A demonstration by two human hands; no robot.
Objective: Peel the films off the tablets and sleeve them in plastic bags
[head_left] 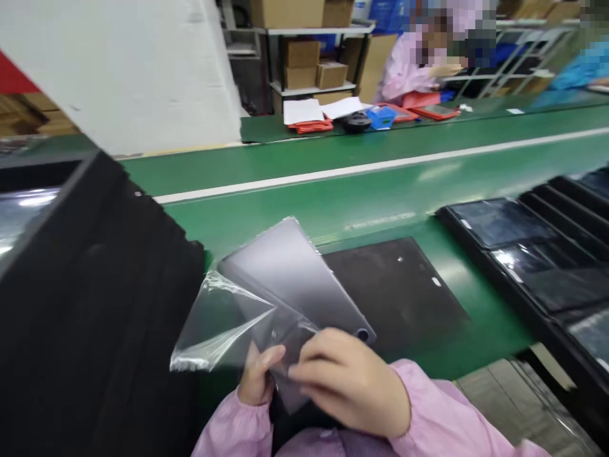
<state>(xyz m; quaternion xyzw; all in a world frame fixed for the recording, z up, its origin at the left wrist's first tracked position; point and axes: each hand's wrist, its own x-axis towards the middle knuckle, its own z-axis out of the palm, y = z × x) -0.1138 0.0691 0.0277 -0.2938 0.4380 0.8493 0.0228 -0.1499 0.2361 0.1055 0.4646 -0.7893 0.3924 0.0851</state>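
Above the green conveyor belt [380, 184], you held a grey tablet [290, 273] back-up over a black mat [399, 298], a clear plastic film [219, 324] flaring from its left side. Your left hand [257, 374] gripped the lower edge, and your right hand [352, 381] pinched tablet and film with curled fingers. The slippery film could have let the tablet slide onto the black foam block [95, 285] or the belt. Its long axis slanted from upper left toward lower right, its camera ring [363, 334] near your right hand.
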